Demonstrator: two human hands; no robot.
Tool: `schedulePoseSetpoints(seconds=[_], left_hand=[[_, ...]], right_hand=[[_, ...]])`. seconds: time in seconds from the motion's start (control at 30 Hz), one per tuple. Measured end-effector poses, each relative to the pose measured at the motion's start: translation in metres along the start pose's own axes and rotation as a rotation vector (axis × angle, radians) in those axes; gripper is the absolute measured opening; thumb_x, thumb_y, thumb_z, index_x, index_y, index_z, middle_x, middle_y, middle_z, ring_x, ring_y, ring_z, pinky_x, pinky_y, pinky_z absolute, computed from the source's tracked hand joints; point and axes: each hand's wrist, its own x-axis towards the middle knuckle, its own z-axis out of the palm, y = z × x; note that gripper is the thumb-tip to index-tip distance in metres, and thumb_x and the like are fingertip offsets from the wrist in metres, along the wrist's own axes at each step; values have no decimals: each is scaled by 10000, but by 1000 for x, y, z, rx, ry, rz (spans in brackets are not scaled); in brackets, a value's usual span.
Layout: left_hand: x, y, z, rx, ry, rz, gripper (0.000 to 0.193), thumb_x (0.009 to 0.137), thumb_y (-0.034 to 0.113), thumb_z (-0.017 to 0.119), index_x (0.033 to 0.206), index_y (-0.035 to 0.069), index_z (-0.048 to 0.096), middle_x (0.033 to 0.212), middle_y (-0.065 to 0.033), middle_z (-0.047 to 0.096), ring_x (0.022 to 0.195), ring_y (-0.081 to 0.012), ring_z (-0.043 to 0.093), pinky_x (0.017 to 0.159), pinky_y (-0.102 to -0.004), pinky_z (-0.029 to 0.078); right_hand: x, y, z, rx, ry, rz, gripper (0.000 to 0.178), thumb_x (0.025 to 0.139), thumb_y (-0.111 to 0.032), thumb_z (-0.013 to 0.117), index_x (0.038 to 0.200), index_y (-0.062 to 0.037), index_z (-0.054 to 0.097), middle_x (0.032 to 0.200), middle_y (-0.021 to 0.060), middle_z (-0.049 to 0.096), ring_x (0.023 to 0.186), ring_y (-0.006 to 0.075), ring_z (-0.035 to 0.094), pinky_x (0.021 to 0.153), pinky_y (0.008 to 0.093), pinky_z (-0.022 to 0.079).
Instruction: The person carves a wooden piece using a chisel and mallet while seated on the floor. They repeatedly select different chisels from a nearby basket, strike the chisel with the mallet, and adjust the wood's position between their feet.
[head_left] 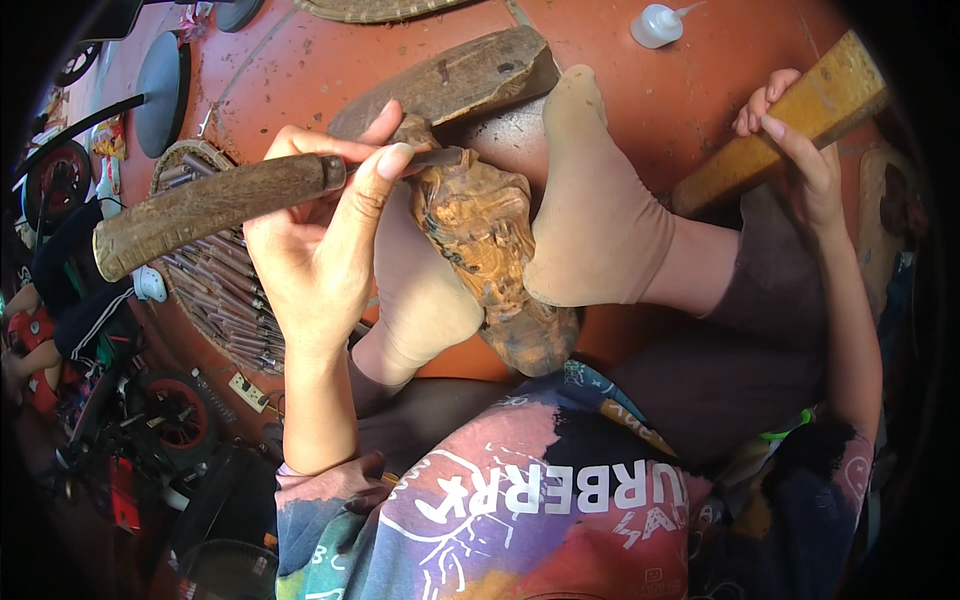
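Note:
My left hand is closed around a wood-handled chisel. The handle points out to the left, and the narrow dark blade reaches right to the top of a brown wood carving. This carving has a rough, deeply cut surface. It is wedged between my two feet in beige socks, the left sock on one side and the right sock on the other. Over at the right, my right hand grips a squared, yellowish wooden mallet, held apart from the chisel and slanting down to the left.
Behind the carving lies a thick dark wood block. A round woven basket with several wood-handled tools stands left. On the red tiled floor are wood crumbs and a white squeeze bottle. A power strip and wheeled items fill the left.

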Motion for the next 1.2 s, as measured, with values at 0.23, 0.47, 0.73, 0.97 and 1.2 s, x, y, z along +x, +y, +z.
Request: schedulePoseSetpoints(seconds=[0.23, 0.47, 0.73, 0.97, 1.2], left_hand=[[0, 2, 1, 14, 20, -9, 106, 876, -28, 699, 898, -25, 595, 925, -110, 680, 1097, -240, 655, 885, -273, 515], [-3, -1, 2, 116, -16, 53, 84, 879, -40, 686, 894, -39, 603, 915, -77, 642, 1109, -256, 649, 878, -275, 519], [-5, 8, 9, 161, -3, 62, 50, 882, -50, 665, 875, -59, 617, 898, -77, 611, 1101, -289, 649, 917, -328, 527], [-2, 5, 8, 236, 10, 83, 113, 892, 18, 677, 832, -57, 618, 770, -72, 636, 1060, -272, 675, 883, -326, 509], [-2, 4, 5, 214, 17, 73, 129, 884, 17, 683, 805, -55, 610, 747, -72, 630, 1038, -244, 683, 853, -320, 513]], right_hand=[[0, -2, -1, -8, -18, -1, 273, 881, -96, 555, 1123, -35, 447, 899, 94, 536, 902, 191, 553, 868, 349, 434], [0, 1, -1, -1, -22, 18, 249, 901, -103, 551, 1116, -44, 440, 933, 82, 517, 906, 173, 535, 881, 343, 435], [18, -12, 28, -861, 151, 17, 489, 769, -318, 826, 1088, -23, 602, 681, 140, 657, 588, 199, 643, 601, 355, 513], [24, 22, 34, -1229, -64, 168, 678, 763, -410, 805, 1193, 15, 496, 834, 287, 658, 856, 461, 658, 727, 507, 527], [28, -11, 64, -1613, 27, -403, 880, 754, -383, 779, 1504, -357, 321, 1460, 248, 351, 1308, 441, 403, 1064, 570, 362]])
